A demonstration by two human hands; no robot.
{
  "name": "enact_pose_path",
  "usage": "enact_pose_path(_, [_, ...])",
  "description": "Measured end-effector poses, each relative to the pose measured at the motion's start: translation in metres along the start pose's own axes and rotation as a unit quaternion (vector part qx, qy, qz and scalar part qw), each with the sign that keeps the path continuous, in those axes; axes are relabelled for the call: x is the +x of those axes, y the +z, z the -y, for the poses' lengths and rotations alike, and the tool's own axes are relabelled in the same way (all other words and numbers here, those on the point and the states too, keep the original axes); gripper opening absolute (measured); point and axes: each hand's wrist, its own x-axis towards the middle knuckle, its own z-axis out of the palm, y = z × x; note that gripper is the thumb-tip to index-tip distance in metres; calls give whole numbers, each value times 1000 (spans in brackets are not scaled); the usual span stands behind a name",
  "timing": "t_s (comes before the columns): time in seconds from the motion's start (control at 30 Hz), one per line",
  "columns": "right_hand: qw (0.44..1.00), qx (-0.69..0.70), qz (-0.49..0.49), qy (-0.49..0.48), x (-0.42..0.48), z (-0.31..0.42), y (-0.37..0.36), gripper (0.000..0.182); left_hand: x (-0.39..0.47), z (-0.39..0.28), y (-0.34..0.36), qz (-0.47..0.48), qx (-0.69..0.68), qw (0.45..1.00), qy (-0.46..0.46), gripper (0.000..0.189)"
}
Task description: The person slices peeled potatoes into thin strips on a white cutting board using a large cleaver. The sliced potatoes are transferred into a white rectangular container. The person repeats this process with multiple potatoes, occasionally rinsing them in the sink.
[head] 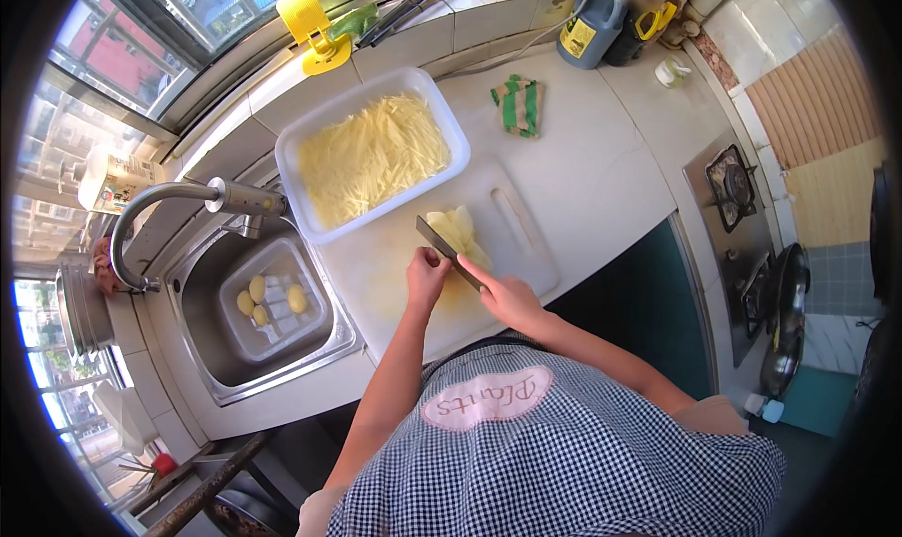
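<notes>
My right hand [509, 296] is closed around the handle of a kitchen knife [446, 247] over a white cutting board [394, 304]. Pale yellow slices, apparently potato [456, 232], lie in a pile on the board just right of the blade. On the blade's left side, my left hand [427, 273] has its fingers bent close to the knife; whether it holds anything cannot be told. Beyond the board's far left part, a white plastic tub [461, 149] holds many thin yellow shreds [380, 153].
Left is a steel sink [204, 347] with a plastic basin [243, 347] holding several peeled potatoes [297, 299], under a faucet [169, 192]. A striped cloth [521, 107] lies behind the board. Bottles [592, 29] stand at the back; a gas stove [733, 255] is right.
</notes>
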Motion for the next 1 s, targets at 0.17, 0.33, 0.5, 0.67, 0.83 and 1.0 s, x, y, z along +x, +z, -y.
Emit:
enact_pose_path(0.17, [1000,21,23,0,-22,2,-16,67,-4,3,0,-2,-14,1000,-6,24])
enact_pose_path(0.33, [1000,19,19,2,-12,2,-8,69,-5,-1,0,-2,5,1000,0,23])
enact_pose_path(0.5, [1000,-15,5,-3,4,-8,10,72,-10,-1,-3,15,-38,999,7,20])
enact_pose_path(0.67, [1000,-17,10,-4,4,-7,9,72,-1,19,-5,69,-68,995,-6,13])
enact_pose_path(0.83, [1000,-20,3,-5,4,-7,8,71,-1,12,-4,51,-54,997,-8,17])
enact_pose_path(1.0, [999,3,-34,-18,-11,-2,0,69,-1,2,-1,25,-8,999,-32,20])
